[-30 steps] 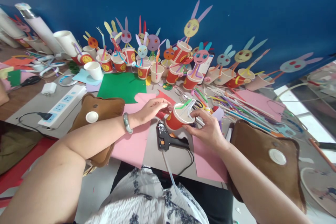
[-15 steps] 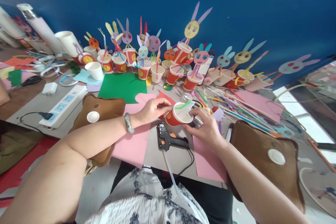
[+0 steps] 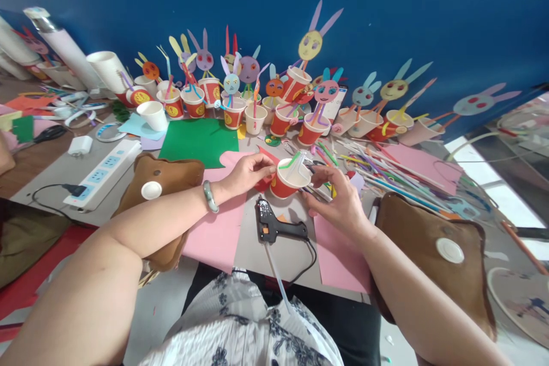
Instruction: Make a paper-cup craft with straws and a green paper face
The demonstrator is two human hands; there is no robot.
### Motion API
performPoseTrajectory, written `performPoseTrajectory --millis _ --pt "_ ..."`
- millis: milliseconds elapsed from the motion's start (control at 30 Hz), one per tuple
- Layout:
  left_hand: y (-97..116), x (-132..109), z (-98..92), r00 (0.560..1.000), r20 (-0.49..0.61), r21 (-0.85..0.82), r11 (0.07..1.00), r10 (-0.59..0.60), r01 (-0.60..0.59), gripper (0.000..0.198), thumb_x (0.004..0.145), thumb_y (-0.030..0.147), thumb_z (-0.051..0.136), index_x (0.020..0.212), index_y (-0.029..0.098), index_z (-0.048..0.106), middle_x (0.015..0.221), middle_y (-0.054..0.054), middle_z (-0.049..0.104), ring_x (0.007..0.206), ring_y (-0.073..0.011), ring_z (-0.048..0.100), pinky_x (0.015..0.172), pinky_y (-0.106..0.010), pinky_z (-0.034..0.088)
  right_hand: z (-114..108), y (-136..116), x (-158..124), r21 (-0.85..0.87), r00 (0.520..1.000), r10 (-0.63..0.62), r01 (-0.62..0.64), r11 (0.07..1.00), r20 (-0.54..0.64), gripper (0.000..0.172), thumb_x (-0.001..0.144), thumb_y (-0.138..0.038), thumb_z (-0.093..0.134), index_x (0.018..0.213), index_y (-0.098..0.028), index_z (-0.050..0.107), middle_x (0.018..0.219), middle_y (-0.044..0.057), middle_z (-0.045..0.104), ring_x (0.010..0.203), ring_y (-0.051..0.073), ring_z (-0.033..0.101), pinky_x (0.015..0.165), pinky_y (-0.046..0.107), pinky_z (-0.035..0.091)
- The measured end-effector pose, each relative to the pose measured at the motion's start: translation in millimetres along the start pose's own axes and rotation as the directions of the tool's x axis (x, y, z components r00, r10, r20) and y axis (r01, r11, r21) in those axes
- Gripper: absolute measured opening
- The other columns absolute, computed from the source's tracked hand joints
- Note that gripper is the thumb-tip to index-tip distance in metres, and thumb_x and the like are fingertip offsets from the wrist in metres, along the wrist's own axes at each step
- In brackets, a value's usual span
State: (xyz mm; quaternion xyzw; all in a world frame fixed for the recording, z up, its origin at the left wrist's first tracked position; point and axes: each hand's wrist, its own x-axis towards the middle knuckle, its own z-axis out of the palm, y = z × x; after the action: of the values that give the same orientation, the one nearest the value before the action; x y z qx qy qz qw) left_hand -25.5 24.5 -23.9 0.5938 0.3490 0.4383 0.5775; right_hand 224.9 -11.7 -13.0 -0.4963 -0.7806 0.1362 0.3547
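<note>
My left hand (image 3: pixel 245 174) grips the side of a red paper cup (image 3: pixel 286 180) held just above the table, tilted a little toward me. A green straw (image 3: pixel 292 160) and a white straw lie across its mouth. My right hand (image 3: pixel 338 199) pinches at the cup's right rim, fingers closed on the straws there. A black glue gun (image 3: pixel 274 227) lies on the table just below the cup, between my two forearms, its cord running toward me. Pink paper sheets (image 3: pixel 217 234) lie under both hands.
Several finished red cups with paper rabbit heads (image 3: pixel 312 46) line the blue wall. Loose coloured straws (image 3: pixel 386 174) are spread at right. Two brown cushions (image 3: pixel 433 246) support my arms. A green sheet (image 3: pixel 197 140), white power strip (image 3: pixel 105 171) and white cup (image 3: pixel 153 114) sit at left.
Both hands have raised the red cup slightly and moved it a little away from me. The right hand's fingers have shifted along the rim and straws.
</note>
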Motion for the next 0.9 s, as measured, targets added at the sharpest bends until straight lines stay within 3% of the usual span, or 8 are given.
performPoseTrajectory --millis 100,200,300,367,600,900 --pt "0 1 -1.7 1.0 -0.009 0.016 1.0 0.007 -0.007 0.036 0.085 0.048 0.074 0.086 0.015 0.061 0.075 -0.002 0.065 0.066 -0.0101 0.059 0.063 -0.024 0.047 -14 1 3 -0.049 0.998 0.051 -0.049 0.998 0.036 0.029 0.08 -0.029 0.064 0.108 -0.021 0.062 0.093 0.006 0.072 0.086 0.023 0.067 0.082 0.039 0.049" --pt "0 1 -2.9 0.999 -0.026 0.067 0.997 0.028 -0.026 0.028 0.085 0.041 0.073 0.087 0.014 0.063 0.079 -0.002 0.066 0.069 -0.0103 0.059 0.066 -0.024 0.048 -28 2 7 -0.109 0.975 0.087 -0.065 0.992 0.205 0.011 0.08 -0.026 0.06 0.088 -0.021 0.066 0.084 0.004 0.072 0.075 0.02 0.066 0.074 0.033 0.049" --pt "0 1 -3.5 0.998 -0.045 0.142 0.989 0.044 -0.037 0.018 0.085 0.031 0.07 0.086 0.014 0.064 0.083 -0.003 0.067 0.073 -0.0115 0.06 0.07 -0.025 0.049 -35 1 7 -0.205 0.887 0.158 -0.074 0.976 0.434 0.012 0.082 -0.029 0.06 0.08 -0.022 0.069 0.076 0.003 0.071 0.068 0.018 0.063 0.064 0.029 0.045" --pt "0 1 -3.9 0.998 -0.045 0.182 0.982 0.05 -0.041 0.013 0.085 0.027 0.068 0.086 0.014 0.064 0.086 -0.004 0.068 0.077 -0.0127 0.062 0.072 -0.026 0.049 -35 -1 5 -0.297 0.83 0.207 -0.052 0.953 0.518 0.014 0.084 -0.033 0.061 0.082 -0.023 0.071 0.076 0.003 0.072 0.067 0.018 0.063 0.061 0.028 0.041" --pt "-2 1 -5.7 0.998 -0.01 0.206 0.977 0.059 -0.056 0.012 0.081 0.02 0.065 0.092 0.015 0.065 0.095 -0.006 0.071 0.09 -0.0159 0.066 0.085 -0.031 0.052 -26 -3 1 -0.439 0.766 0.262 0.03 0.898 0.587 0.015 0.088 -0.032 0.06 0.09 -0.025 0.073 0.081 0.002 0.073 0.069 0.018 0.064 0.062 0.028 0.038" --pt "-5 -1 -6.9 0.999 0.033 0.075 0.997 -0.005 0.002 0.028 0.074 0.006 0.056 0.1 0.014 0.061 0.099 -0.006 0.07 0.091 -0.0147 0.068 0.084 -0.03 0.056 -17 13 -2 -0.385 0.809 0.213 0.018 0.923 0.548 0.008 0.085 -0.024 0.061 0.082 -0.024 0.068 0.072 0.001 0.071 0.059 0.017 0.06 0.056 0.028 0.036"
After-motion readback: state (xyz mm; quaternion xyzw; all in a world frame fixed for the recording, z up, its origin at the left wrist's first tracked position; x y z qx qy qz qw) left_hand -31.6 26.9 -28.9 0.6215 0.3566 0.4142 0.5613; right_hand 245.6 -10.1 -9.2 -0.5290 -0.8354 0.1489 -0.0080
